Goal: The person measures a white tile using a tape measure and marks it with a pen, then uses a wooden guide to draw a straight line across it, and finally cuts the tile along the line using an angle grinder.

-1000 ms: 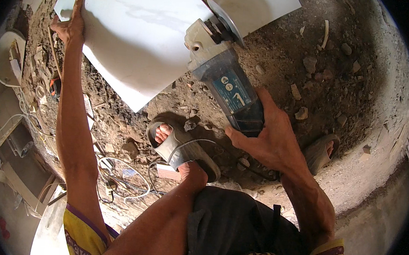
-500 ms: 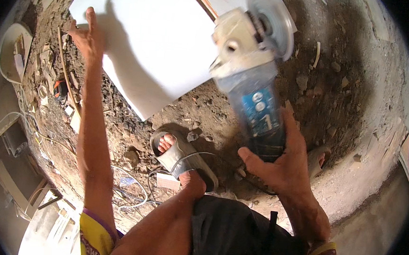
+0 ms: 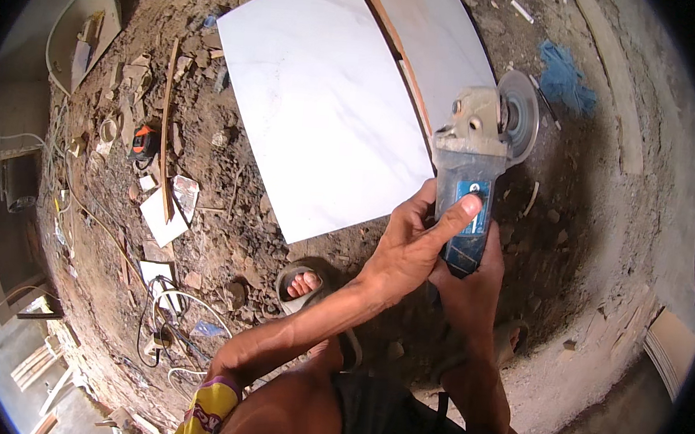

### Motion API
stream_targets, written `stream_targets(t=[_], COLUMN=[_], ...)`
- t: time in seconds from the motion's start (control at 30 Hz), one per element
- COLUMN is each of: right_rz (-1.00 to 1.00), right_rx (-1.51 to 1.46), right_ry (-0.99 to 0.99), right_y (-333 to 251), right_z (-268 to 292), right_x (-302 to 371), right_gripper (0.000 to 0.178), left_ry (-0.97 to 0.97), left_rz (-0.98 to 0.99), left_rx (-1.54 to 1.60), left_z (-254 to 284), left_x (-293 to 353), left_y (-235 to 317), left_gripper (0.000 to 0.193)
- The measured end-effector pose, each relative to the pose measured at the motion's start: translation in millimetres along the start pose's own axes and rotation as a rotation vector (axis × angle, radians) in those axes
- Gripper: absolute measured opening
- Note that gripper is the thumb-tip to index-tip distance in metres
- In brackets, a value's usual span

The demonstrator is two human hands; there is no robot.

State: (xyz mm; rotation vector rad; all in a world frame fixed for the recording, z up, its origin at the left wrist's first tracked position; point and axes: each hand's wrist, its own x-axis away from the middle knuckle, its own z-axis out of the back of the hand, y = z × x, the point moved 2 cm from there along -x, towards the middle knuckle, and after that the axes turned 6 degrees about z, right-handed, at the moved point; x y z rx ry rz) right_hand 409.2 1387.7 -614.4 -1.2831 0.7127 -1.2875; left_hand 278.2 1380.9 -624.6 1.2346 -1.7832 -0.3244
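Note:
An angle grinder (image 3: 470,157) with a blue-grey body and a dusty metal head is held up in both hands. Around the back end of its body my right hand (image 3: 471,286) is closed, its fingers partly hidden. My left hand (image 3: 410,245) wraps the near side of the body, its thumb on top by the blue label. The cutting disc (image 3: 520,120) faces right. Beyond the hands, a large white tile (image 3: 331,111) with faint grey veining lies on the dirt. A second tile (image 3: 436,38) lies to its right, a reddish-brown edge showing between them.
Rubble and dirt cover the ground. A tape measure (image 3: 143,145), a thin wooden strip (image 3: 167,124) and tile scraps (image 3: 162,216) lie to the left, with cables (image 3: 168,305) nearer me. A blue cloth (image 3: 565,77) lies far right. My sandalled foot (image 3: 301,285) stands near the tile.
My left hand has left the white tile's left side and come across to grip the grinder. The grinder has moved lower and slightly right in view, still in my right hand.

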Motion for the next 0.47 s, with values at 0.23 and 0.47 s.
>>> stream_targets(t=[0.23,0.47], right_rz=[0.001,0.084], right_rx=[-0.012,0.267], right_ry=[0.052,0.425], right_y=[2,28], right_z=[-7,43], right_x=[-2,-22], right_gripper=[0.053,0.058], left_ry=[0.129,1.033], left_rz=[-0.115,-0.401], left_rx=[-0.295,-0.409], left_z=[35,241], left_x=[-5,6], left_y=[-8,-4], left_gripper=[0.06,0.084])
